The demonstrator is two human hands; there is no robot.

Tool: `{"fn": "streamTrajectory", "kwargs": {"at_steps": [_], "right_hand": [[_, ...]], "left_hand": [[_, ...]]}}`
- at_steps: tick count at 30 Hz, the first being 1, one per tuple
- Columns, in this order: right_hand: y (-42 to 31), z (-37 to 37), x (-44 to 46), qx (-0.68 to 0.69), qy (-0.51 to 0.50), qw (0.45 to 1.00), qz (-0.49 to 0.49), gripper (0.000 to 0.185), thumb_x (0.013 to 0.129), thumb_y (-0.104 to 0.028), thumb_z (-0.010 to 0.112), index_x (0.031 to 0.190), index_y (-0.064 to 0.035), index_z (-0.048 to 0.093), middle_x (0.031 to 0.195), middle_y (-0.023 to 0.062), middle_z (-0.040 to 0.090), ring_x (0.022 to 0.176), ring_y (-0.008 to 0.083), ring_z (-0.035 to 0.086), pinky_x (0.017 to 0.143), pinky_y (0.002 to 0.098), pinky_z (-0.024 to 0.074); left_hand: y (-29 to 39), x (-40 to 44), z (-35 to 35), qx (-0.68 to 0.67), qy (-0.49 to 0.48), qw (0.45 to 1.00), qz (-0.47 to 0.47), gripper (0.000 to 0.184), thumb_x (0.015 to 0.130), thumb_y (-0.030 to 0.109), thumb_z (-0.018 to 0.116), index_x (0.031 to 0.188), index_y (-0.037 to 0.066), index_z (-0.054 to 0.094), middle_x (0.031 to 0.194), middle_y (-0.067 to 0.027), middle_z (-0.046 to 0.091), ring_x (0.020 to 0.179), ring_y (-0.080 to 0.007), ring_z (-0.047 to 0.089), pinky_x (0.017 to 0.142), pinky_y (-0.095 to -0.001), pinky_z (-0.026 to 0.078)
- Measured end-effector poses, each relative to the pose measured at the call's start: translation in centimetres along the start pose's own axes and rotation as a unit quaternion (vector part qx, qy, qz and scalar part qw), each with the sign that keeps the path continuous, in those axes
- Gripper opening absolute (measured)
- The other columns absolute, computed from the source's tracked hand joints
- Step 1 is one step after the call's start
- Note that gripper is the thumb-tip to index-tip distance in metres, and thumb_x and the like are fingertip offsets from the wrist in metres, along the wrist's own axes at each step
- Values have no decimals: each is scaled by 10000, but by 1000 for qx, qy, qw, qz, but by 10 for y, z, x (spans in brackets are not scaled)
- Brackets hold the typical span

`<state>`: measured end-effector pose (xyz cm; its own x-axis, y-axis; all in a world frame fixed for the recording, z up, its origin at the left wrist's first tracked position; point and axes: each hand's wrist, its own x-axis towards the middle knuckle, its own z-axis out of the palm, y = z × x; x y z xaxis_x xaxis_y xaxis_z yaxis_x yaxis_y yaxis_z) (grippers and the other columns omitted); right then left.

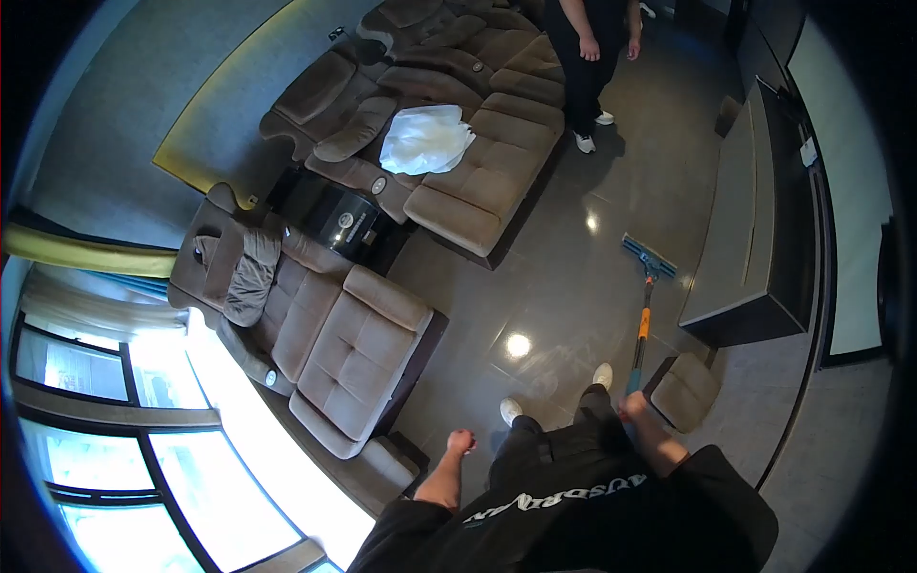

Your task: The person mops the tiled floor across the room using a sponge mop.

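Note:
My right hand (632,406) is wrapped round the upper end of a mop (644,323) with an orange and teal handle. The mop's wide, flat teal head rests on the tiled floor ahead of me, close to the long cabinet. Off to the other side, my left hand (462,441) hangs above the floor with its fingers curled and nothing visible in them. It is nearest to the brown recliner (358,349).
Brown sofas (487,162) line the left side, with a white plastic bag (425,139) on one seat. A black console (334,222) stands between seats. At right are a grey cabinet (735,229) and a padded stool (686,392). Another person (581,72) stands ahead.

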<state>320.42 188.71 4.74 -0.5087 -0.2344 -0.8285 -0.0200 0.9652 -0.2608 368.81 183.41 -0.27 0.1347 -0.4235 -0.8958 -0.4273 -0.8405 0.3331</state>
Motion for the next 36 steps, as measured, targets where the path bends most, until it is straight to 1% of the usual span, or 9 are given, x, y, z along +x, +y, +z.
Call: {"fn": "streamTrajectory", "kwargs": {"at_steps": [5,6,8,9,12,17,29,34,36], "right_hand": [[-12,44,-110,-68,27,996,47,119,663,-59,539,564,5,561,546,146,574,495,239,590,448,338,473],[7,49,-103,-218,83,958,-167,113,657,-64,539,564,-3,563,555,154,576,516,244,594,470,345,476],[64,66,-53,-456,163,681,-549,102,645,-73,537,564,-19,568,574,172,579,557,255,602,516,360,480],[62,74,-36,-290,169,808,-485,103,627,-90,544,561,-13,564,595,185,580,579,278,602,542,378,477],[15,56,-75,-18,51,988,-145,163,594,-140,567,599,22,557,679,227,584,678,346,598,614,419,469],[-12,47,-64,-129,135,974,-127,261,587,-147,572,730,70,566,767,252,589,796,362,585,673,414,467],[-103,-141,155,-89,79,990,-71,225,585,-100,566,708,89,570,688,238,587,665,326,613,565,386,483],[-266,-283,300,-170,85,968,-165,226,610,-133,558,750,38,600,710,210,601,692,317,613,596,375,472],[-364,-350,362,-325,25,926,-193,117,607,-125,559,555,-22,581,537,114,566,511,237,576,466,342,432]], "left_hand": [[-38,0,-67,-64,52,996,-21,179,767,142,433,736,66,592,562,-61,571,442,-150,536,355,-286,373],[-51,22,-70,72,34,995,56,190,759,130,428,679,67,589,526,-56,554,424,-153,525,355,-294,375],[-55,52,-70,318,-1,929,187,226,742,112,427,574,66,572,461,-50,517,394,-155,506,350,-301,376],[-26,62,-65,425,-15,873,240,247,734,106,430,527,65,558,432,-49,498,382,-154,496,346,-299,375],[24,14,-26,-65,18,998,-16,139,739,175,504,735,59,581,531,-59,549,398,-134,504,326,-276,363],[54,13,34,14,-96,995,26,120,740,158,513,790,68,573,553,-41,560,411,-111,509,354,-246,376],[138,47,91,-52,-30,998,-29,165,751,123,474,865,64,577,604,-80,581,426,-133,508,345,-261,359],[218,59,148,-97,42,989,-104,198,740,111,480,898,28,566,624,-101,582,458,-164,526,360,-266,362],[279,51,196,-70,-12,997,20,180,758,117,476,895,25,550,630,-82,574,501,-158,535,420,-266,394]]}}
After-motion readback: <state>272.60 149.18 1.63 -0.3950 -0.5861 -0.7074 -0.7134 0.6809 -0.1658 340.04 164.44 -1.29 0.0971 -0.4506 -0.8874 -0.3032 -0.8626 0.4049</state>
